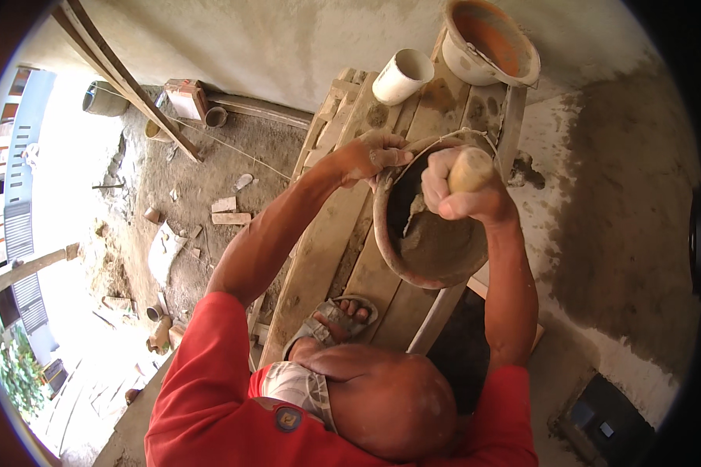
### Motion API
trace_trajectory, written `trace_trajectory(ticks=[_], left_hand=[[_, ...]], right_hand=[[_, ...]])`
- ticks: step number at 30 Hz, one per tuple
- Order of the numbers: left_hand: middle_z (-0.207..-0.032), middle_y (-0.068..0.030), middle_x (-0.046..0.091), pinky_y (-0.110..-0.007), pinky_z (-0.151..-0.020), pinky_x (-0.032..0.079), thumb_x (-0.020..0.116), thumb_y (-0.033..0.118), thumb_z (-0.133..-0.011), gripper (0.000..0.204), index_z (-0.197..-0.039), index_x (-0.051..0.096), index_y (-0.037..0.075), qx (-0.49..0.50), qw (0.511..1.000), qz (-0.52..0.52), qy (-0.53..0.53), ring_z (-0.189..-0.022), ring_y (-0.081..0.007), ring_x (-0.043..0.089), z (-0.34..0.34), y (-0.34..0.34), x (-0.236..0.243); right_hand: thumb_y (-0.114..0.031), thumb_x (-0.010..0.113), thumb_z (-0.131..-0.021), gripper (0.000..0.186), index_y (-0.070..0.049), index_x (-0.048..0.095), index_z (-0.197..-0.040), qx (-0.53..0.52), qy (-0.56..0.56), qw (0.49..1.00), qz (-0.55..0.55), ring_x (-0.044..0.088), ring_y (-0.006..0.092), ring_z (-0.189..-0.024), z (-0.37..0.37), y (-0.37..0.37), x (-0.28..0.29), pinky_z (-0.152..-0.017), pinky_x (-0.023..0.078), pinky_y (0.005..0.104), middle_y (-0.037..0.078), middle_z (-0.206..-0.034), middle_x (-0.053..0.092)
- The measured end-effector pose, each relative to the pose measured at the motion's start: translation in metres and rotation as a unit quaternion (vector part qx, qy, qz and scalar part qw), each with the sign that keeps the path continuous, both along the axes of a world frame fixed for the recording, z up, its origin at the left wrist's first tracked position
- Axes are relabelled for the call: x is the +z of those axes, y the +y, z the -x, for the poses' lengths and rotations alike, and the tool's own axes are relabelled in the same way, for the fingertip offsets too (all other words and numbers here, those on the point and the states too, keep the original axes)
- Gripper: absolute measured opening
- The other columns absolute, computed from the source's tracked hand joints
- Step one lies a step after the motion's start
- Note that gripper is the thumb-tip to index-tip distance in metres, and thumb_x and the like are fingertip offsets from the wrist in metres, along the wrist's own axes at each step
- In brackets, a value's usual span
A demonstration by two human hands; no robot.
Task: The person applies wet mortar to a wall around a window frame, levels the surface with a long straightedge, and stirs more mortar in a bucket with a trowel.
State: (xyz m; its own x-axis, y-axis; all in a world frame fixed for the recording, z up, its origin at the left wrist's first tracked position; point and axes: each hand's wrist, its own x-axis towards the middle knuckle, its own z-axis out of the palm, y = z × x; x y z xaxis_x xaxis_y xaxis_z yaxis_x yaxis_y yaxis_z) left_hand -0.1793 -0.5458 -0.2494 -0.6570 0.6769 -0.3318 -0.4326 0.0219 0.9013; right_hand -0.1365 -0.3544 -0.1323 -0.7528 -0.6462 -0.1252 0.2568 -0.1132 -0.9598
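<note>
A worn, reddish-brown bucket [389,249] half full of grey mortar [440,245] stands on a wooden plank platform [327,241]. My left hand [374,156] grips the bucket's rim and wire handle at its far left side. My right hand [463,194] is closed around the rounded wooden handle of a trowel [473,167]. The trowel's blade [414,218] dips into the mortar inside the bucket. My sandalled foot [343,315] rests on the planks just below the bucket, with my bent knee [389,405] in front of it.
Farther along the planks stand a white cylindrical pot [403,75] and a second bucket [491,43] stained orange inside. A grey, partly wet plastered wall [623,194] runs along the right. Far below on the left lies dirt ground [202,202] with brick scraps and wooden poles [125,78].
</note>
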Motion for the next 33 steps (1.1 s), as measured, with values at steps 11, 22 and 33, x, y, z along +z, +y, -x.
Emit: trace_trajectory(ticks=[11, 22, 33], left_hand=[[-0.104, -0.0122, 0.06, -0.031, -0.085, 0.045, 0.051, 0.035, -0.095, 0.052, -0.134, 0.045, 0.001, 0.171, 0.944, 0.093, 0.268, -0.093, -0.0169, 0.057, -0.054, -0.011, 0.002], [-0.133, -0.0209, 0.049, -0.037, -0.105, 0.034, 0.059, 0.017, -0.084, 0.058, -0.138, 0.041, 0.002, 0.168, 0.918, 0.157, 0.324, -0.125, -0.0296, 0.046, -0.093, -0.007, 0.015], [-0.139, -0.0198, 0.041, -0.043, -0.105, 0.033, 0.062, 0.019, -0.084, 0.072, -0.145, 0.026, 0.005, 0.21, 0.969, 0.114, 0.065, -0.127, -0.0365, 0.042, -0.114, -0.007, 0.023]], right_hand=[[0.01, 0.055, -0.067, 0.019, -0.004, 0.045, -0.072, -0.419, 0.234, 0.875, -0.062, 0.047, 0.0143, -0.059, -0.092, 0.018, -0.035, -0.052, 0.04, 0.0277, 0.007, -0.066, 0.051], [0.014, 0.053, -0.069, 0.024, -0.005, 0.042, -0.08, -0.509, 0.242, 0.82, 0.097, 0.046, 0.0154, -0.062, -0.125, -0.019, -0.007, -0.054, 0.041, 0.0287, 0.007, -0.069, 0.048], [0.004, 0.05, -0.075, 0.019, -0.005, 0.04, -0.089, -0.508, 0.37, 0.776, 0.061, 0.046, 0.0174, -0.061, -0.102, 0.02, 0.032, -0.056, 0.043, 0.0332, 0.009, -0.072, 0.046]])
